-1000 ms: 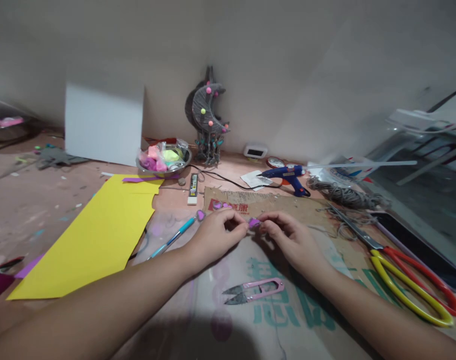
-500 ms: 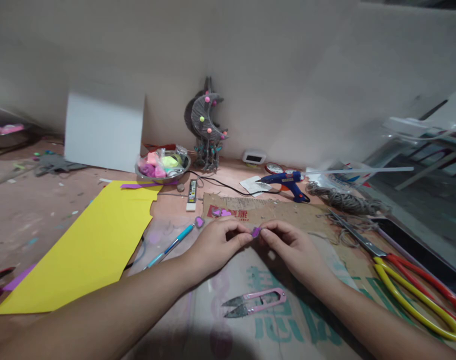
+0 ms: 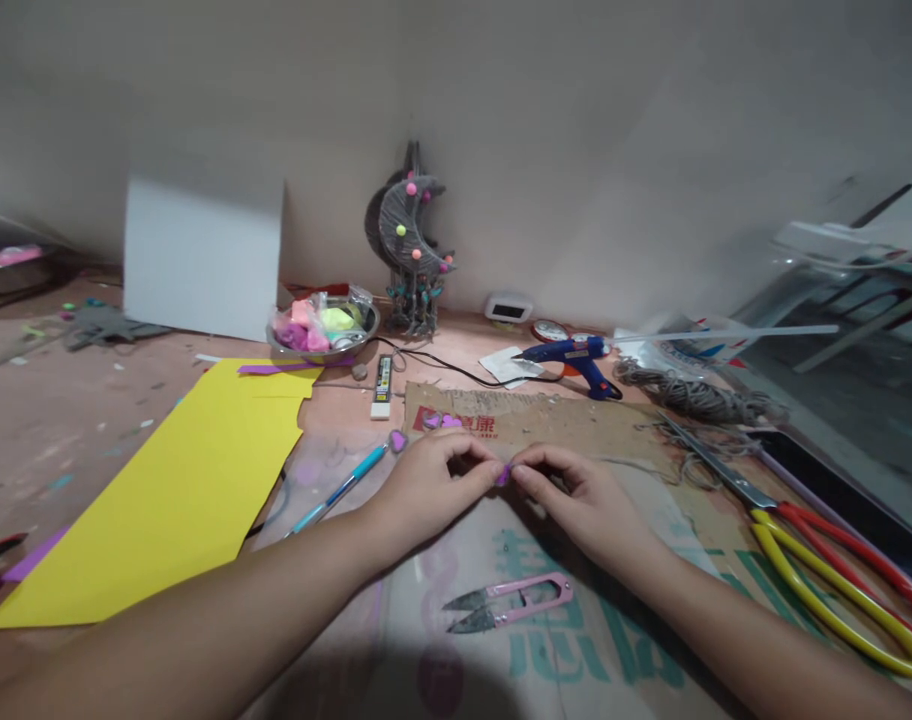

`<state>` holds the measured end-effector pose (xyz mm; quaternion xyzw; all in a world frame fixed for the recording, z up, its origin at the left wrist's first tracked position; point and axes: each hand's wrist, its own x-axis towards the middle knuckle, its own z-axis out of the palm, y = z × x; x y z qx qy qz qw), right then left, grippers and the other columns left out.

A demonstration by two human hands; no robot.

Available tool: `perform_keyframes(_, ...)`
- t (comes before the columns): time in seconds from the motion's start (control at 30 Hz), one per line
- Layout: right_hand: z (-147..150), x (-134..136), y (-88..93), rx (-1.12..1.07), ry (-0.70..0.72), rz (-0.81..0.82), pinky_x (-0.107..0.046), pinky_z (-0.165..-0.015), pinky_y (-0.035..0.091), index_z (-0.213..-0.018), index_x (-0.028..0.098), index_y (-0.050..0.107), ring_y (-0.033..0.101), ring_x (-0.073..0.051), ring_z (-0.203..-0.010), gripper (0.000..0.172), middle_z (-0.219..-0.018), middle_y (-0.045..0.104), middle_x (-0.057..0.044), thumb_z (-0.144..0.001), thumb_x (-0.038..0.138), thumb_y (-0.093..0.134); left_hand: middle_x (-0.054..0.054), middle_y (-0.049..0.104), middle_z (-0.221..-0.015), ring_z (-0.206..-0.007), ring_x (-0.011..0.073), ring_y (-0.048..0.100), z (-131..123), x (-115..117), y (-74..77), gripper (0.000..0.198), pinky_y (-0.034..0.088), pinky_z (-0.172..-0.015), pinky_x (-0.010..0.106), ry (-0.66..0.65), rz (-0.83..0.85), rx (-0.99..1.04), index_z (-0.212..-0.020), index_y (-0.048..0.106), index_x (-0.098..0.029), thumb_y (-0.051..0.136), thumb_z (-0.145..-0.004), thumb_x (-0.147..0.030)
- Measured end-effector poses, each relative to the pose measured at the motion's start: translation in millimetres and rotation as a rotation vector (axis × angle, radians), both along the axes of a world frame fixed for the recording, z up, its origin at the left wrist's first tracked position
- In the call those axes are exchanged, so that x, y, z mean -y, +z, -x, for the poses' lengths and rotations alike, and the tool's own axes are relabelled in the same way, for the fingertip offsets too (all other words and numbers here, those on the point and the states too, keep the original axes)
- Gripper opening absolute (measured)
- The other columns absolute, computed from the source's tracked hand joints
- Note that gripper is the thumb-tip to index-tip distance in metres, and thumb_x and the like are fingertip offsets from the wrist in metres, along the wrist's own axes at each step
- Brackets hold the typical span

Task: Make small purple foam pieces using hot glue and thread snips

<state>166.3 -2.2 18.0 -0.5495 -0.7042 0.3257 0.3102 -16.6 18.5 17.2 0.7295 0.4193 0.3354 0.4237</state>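
My left hand (image 3: pixel 433 490) and my right hand (image 3: pixel 576 495) meet above a brown cardboard sheet (image 3: pixel 576 425), both pinching one small purple piece (image 3: pixel 505 474) between thumb and fingertips. Most of the piece is hidden by my fingers. Pink thread snips (image 3: pixel 508 603) lie on the printed sack (image 3: pixel 576 640) just below my hands. A blue pen (image 3: pixel 336 490) and a small purple heart (image 3: pixel 398 440) lie to the left of my left hand.
A yellow paper sheet (image 3: pixel 178 490) covers the left. Large yellow and red scissors (image 3: pixel 831 560) lie at the right. At the back stand a blue glue gun (image 3: pixel 576 355), a bowl of coloured bits (image 3: pixel 325 325), a grey moon ornament (image 3: pixel 411 250), twine (image 3: pixel 688 395) and a white board (image 3: pixel 201 255).
My hands have drawn closer together around the purple piece, so less of it shows. The view has shifted slightly; nothing else on the floor moved.
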Motion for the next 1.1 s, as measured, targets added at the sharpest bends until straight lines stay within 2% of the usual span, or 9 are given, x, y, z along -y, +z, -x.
perform_keyframes(0.27, -0.7, 0.6, 0.3, -0.094, -0.037, 0.004, -0.023, -0.053, 0.044, -0.084, 0.018, 0.062, 0.055, -0.013, -0.060, 0.024, -0.071, 0.063, -0.001, -0.086, 0.038, 0.048, 0.000, 0.065, -0.074, -0.073, 0.0139, 0.059, -1.5, -0.3, 3.1, 0.012, 0.044, -0.069, 0.024, 0.048, 0.051, 0.008, -0.071, 0.062, -0.017, 0.053, -0.077, -0.022)
perform_keyframes(0.4, 1.2, 3.1, 2.6, -0.070, -0.072, -0.009, -0.023, -0.052, 0.044, -0.078, 0.018, 0.061, 0.054, -0.012, -0.057, 0.021, -0.068, 0.063, -0.002, -0.084, 0.035, 0.052, 0.000, 0.064, -0.073, -0.072, 0.0135, 0.059, -1.8, -1.5, 2.5, 0.012, 0.045, -0.068, 0.023, 0.072, 0.089, 0.056, -0.072, 0.061, -0.016, 0.052, -0.078, -0.022)
perform_keyframes(0.6, -1.2, 1.2, -0.4, 0.014, -0.018, -0.086, -0.027, -0.067, 0.047, -0.081, 0.020, 0.062, 0.060, -0.016, -0.071, 0.019, -0.076, 0.065, -0.002, -0.085, 0.035, 0.051, 0.000, 0.062, -0.072, -0.072, 0.0130, 0.058, -1.4, -2.6, -1.1, 0.012, 0.044, -0.068, 0.023, 0.065, 0.096, 0.086, -0.072, 0.059, -0.016, 0.052, -0.079, -0.023)
perform_keyframes(0.7, -4.4, -1.2, -2.8, 0.019, -0.078, -0.180, -0.031, -0.076, 0.045, -0.090, 0.020, 0.061, 0.059, -0.019, -0.084, 0.021, -0.089, 0.062, -0.005, -0.086, 0.037, 0.048, 0.000, 0.063, -0.072, -0.072, 0.0136, 0.058, -0.8, -2.6, -1.2, 0.014, 0.044, -0.069, 0.024, 0.057, 0.102, 0.093, -0.072, 0.060, -0.016, 0.052, -0.080, -0.024)
perform_keyframes(0.77, -6.2, -2.0, -3.4, -0.034, -0.139, -0.200, -0.031, -0.074, 0.046, -0.094, 0.021, 0.056, 0.058, -0.019, -0.083, 0.019, -0.089, 0.058, -0.005, -0.086, 0.037, 0.049, 0.001, 0.064, -0.073, -0.073, 0.0140, 0.059, -0.7, -2.5, -0.2, 0.014, 0.045, -0.069, 0.024, 0.056, 0.103, 0.091, -0.072, 0.060, -0.016, 0.052, -0.080, -0.025)
perform_keyframes(0.83, -7.5, -2.6, -3.3, -0.116, -0.178, -0.222, -0.030, -0.072, 0.046, -0.089, 0.022, 0.051, 0.056, -0.017, -0.080, 0.014, -0.087, 0.055, -0.003, -0.085, 0.036, 0.050, 0.001, 0.065, -0.072, -0.073, 0.0143, 0.059, -1.0, -2.4, 1.0, 0.014, 0.045, -0.069, 0.024, 0.065, 0.110, 0.081, -0.072, 0.060, -0.016, 0.052, -0.080, -0.025)
perform_keyframes(0.97, -10.5, -4.3, -3.4, -0.155, -0.167, -0.342, -0.034, -0.086, 0.041, -0.071, 0.022, 0.043, 0.053, -0.018, -0.093, 0.019, -0.094, 0.052, -0.003, -0.085, 0.031, 0.052, 0.002, 0.065, -0.073, -0.073, 0.0146, 0.059, -1.8, -2.6, 1.2, 0.015, 0.045, -0.070, 0.025, 0.078, 0.117, 0.082, -0.073, 0.060, -0.015, 0.052, -0.080, -0.026)
perform_keyframes(1.03, -11.5, -5.2, -4.1, -0.151, -0.157, -0.348, -0.036, -0.091, 0.038, -0.076, 0.022, 0.047, 0.052, -0.019, -0.099, 0.013, -0.099, 0.054, -0.004, -0.085, 0.030, 0.051, 0.002, 0.064, -0.073, -0.072, 0.0144, 0.059, -1.8, -2.8, 0.4, 0.015, 0.045, -0.069, 0.024, 0.081, 0.119, 0.098, -0.074, 0.060, -0.015, 0.052, -0.080, -0.027)
perform_keyframes(1.1, -11.4, -5.9, -4.9, -0.134, -0.151, -0.332, -0.037, -0.093, 0.038, -0.090, 0.023, 0.052, 0.052, -0.020, -0.103, 0.009, -0.104, 0.056, -0.005, -0.086, 0.031, 0.051, 0.002, 0.064, -0.072, -0.072, 0.0142, 0.059, -1.7, -3.0, -0.3, 0.016, 0.044, -0.069, 0.024, 0.078, 0.123, 0.113, -0.074, 0.060, -0.015, 0.052, -0.080, -0.027)
